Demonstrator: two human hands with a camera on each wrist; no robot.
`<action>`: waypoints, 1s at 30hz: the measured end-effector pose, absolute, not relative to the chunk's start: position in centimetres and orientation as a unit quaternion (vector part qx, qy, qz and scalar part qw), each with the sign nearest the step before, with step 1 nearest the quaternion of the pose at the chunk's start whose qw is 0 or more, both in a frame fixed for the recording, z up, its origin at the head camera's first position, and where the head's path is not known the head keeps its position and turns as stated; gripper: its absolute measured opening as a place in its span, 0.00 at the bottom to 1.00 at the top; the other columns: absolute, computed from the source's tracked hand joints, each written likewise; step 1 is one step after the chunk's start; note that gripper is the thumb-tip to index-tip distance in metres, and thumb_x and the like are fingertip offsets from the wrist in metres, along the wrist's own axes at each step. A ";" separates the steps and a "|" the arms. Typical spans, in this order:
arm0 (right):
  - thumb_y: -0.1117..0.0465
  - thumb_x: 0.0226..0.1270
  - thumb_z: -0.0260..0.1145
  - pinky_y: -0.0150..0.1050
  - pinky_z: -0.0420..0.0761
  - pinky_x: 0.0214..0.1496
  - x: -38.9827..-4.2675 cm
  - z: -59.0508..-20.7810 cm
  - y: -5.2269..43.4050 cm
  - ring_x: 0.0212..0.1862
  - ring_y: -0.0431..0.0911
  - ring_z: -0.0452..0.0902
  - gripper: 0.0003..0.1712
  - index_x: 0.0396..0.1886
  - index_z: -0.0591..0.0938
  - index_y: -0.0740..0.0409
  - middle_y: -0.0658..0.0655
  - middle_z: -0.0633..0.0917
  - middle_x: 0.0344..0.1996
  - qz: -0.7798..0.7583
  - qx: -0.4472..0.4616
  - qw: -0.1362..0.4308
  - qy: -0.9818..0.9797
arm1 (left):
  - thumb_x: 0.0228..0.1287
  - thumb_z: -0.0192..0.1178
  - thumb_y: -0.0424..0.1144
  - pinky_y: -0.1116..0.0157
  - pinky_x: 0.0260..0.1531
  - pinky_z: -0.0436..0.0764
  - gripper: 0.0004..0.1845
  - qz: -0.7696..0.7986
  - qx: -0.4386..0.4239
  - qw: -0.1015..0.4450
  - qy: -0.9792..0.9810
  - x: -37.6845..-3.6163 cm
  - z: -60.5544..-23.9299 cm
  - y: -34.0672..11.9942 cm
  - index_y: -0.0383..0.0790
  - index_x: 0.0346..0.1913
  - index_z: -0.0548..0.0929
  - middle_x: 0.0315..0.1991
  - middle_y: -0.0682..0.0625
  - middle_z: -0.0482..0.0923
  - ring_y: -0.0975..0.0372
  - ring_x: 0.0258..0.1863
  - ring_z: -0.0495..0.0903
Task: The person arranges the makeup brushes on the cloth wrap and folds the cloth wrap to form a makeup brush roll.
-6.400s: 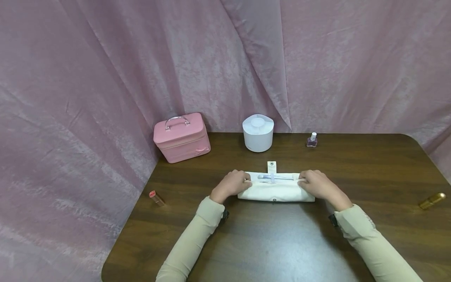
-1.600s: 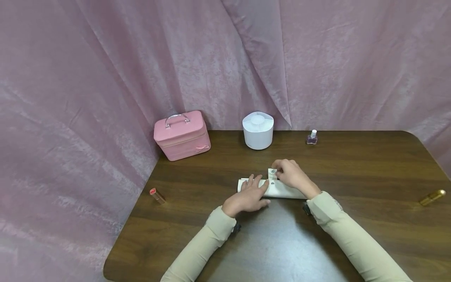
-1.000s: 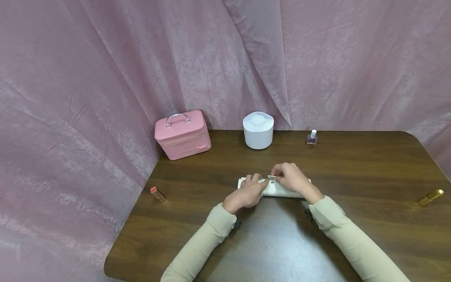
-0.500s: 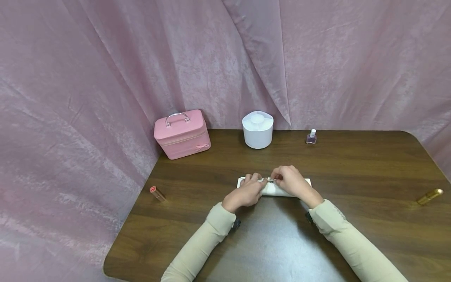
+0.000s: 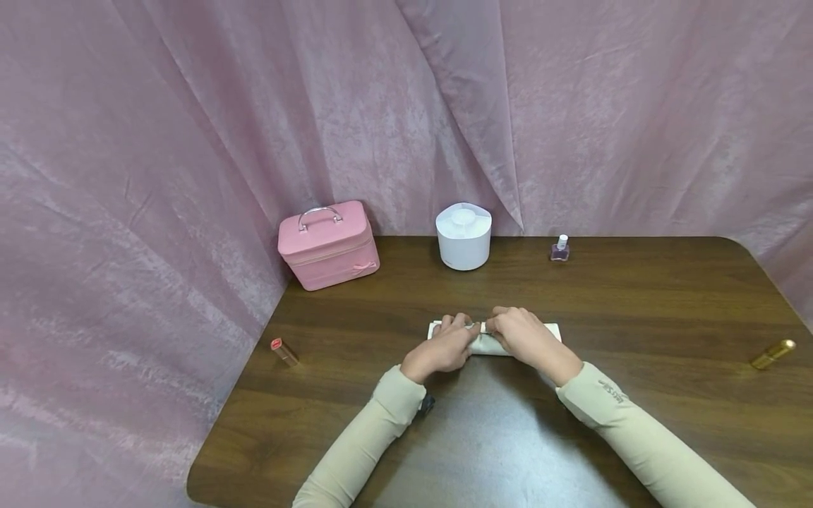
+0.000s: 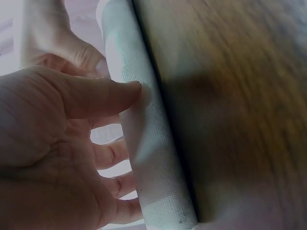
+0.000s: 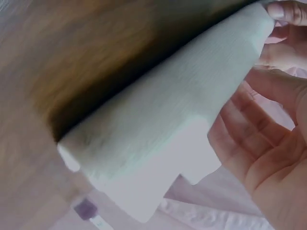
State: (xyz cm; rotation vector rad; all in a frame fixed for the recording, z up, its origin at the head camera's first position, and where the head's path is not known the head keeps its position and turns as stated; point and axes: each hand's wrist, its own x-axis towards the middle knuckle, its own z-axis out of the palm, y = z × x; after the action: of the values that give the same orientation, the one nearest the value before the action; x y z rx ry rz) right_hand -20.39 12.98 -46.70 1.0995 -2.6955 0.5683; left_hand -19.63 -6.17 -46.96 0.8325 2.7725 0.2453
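Note:
A rolled white fabric pouch (image 5: 490, 346) with a snap strap (image 5: 483, 327) lies across the middle of the table. My left hand (image 5: 444, 346) holds its left half, the thumb on the front face in the left wrist view and the other fingers bent over toward the far side. Close beside it, my right hand (image 5: 527, 340) bends over the strap at the pouch's middle, fingertips right at the snap, which is hidden under them. In the right wrist view, the pouch's right end (image 7: 158, 100) sticks out past that hand.
A pink vanity case (image 5: 328, 245) and a white lidded container (image 5: 464, 240) stand along the back, with a purple nail polish bottle (image 5: 560, 249) to their right. A lipstick (image 5: 284, 352) lies at the left, a gold tube (image 5: 773, 354) at the far right. Pink curtains (image 5: 406, 106) hang behind.
Earlier the pouch was partly unrolled, with a pale blue-handled item showing; now it is rolled. The right hand has folded the upright strap down toward the front, and the left hand stays on the pouch.

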 end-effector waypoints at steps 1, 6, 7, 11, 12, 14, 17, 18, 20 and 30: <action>0.71 0.60 0.70 0.44 0.75 0.22 -20.3 -46.7 13.0 0.21 0.46 0.72 0.09 0.25 0.85 0.55 0.48 0.75 0.23 0.178 0.377 0.092 -0.904 | 0.71 0.60 0.34 0.54 0.54 0.73 0.26 0.084 0.285 0.119 0.947 -19.7 -47.0 -6.2 0.43 0.71 0.74 0.63 0.42 0.71 0.48 0.59 0.69; 0.73 0.59 0.69 0.42 0.75 0.21 -20.0 -46.8 13.4 0.21 0.46 0.72 0.07 0.27 0.85 0.57 0.50 0.77 0.25 0.106 0.412 0.116 -0.898 | 0.71 0.60 0.35 0.54 0.54 0.73 0.26 0.081 0.288 0.121 0.947 -19.9 -47.0 -6.1 0.43 0.71 0.74 0.63 0.42 0.71 0.48 0.59 0.69; 0.73 0.58 0.69 0.43 0.76 0.22 -19.9 -46.9 13.5 0.21 0.47 0.73 0.07 0.28 0.86 0.58 0.51 0.77 0.26 0.092 0.419 0.122 -0.895 | 0.71 0.61 0.35 0.54 0.53 0.73 0.26 0.081 0.289 0.121 0.946 -19.9 -47.1 -6.1 0.43 0.71 0.74 0.63 0.43 0.71 0.48 0.58 0.69; 0.77 0.53 0.68 0.44 0.79 0.23 -19.5 -47.3 13.7 0.25 0.51 0.76 0.10 0.31 0.86 0.60 0.54 0.78 0.28 0.053 0.441 0.152 -0.883 | 0.71 0.61 0.35 0.55 0.53 0.73 0.26 0.079 0.290 0.127 0.945 -20.1 -47.2 -6.0 0.43 0.71 0.74 0.63 0.43 0.71 0.48 0.57 0.69; 0.78 0.53 0.68 0.44 0.79 0.23 -19.5 -47.4 13.8 0.26 0.51 0.76 0.11 0.31 0.86 0.60 0.55 0.77 0.28 0.047 0.444 0.158 -0.881 | 0.71 0.61 0.35 0.55 0.53 0.73 0.26 0.078 0.291 0.128 0.945 -20.1 -47.2 -6.0 0.43 0.71 0.74 0.63 0.43 0.71 0.48 0.57 0.70; 0.79 0.52 0.67 0.43 0.80 0.23 -19.3 -47.6 13.7 0.26 0.51 0.76 0.12 0.32 0.85 0.61 0.55 0.77 0.29 0.034 0.449 0.171 -0.876 | 0.71 0.61 0.35 0.55 0.53 0.73 0.26 0.074 0.290 0.129 0.945 -20.1 -47.2 -6.0 0.43 0.71 0.75 0.62 0.43 0.71 0.48 0.57 0.69; 0.78 0.53 0.67 0.41 0.79 0.22 -19.2 -47.7 13.6 0.26 0.50 0.76 0.10 0.32 0.85 0.63 0.55 0.76 0.29 0.013 0.454 0.188 -0.871 | 0.71 0.60 0.34 0.55 0.52 0.72 0.26 0.073 0.286 0.132 0.946 -20.1 -47.0 -6.0 0.44 0.71 0.75 0.62 0.43 0.70 0.49 0.57 0.69; 0.78 0.53 0.68 0.40 0.79 0.22 -19.2 -47.8 13.6 0.26 0.50 0.76 0.10 0.32 0.85 0.63 0.56 0.75 0.28 0.007 0.454 0.191 -0.870 | 0.71 0.60 0.34 0.55 0.52 0.72 0.26 0.073 0.285 0.132 0.946 -20.1 -47.0 -6.0 0.44 0.71 0.75 0.62 0.44 0.70 0.49 0.56 0.69; 0.77 0.53 0.67 0.40 0.79 0.21 -19.1 -47.9 13.5 0.26 0.50 0.75 0.09 0.32 0.85 0.62 0.56 0.75 0.28 0.003 0.452 0.194 -0.871 | 0.71 0.60 0.34 0.56 0.52 0.71 0.27 0.076 0.282 0.134 0.947 -20.0 -47.0 -6.0 0.43 0.72 0.74 0.61 0.44 0.71 0.50 0.56 0.69; 0.78 0.52 0.68 0.43 0.78 0.23 -19.5 -47.4 14.0 0.26 0.50 0.77 0.12 0.32 0.86 0.60 0.55 0.79 0.34 0.073 0.440 0.141 -0.884 | 0.71 0.60 0.34 0.57 0.53 0.71 0.27 0.078 0.281 0.124 0.948 -20.1 -47.2 -6.0 0.43 0.72 0.73 0.61 0.44 0.71 0.50 0.56 0.69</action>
State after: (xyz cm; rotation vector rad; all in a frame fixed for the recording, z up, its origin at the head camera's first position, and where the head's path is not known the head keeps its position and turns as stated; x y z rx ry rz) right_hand -19.46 13.98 -47.45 1.2711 -2.5527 0.2108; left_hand -20.06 -6.01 -47.21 0.8200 2.7648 0.2262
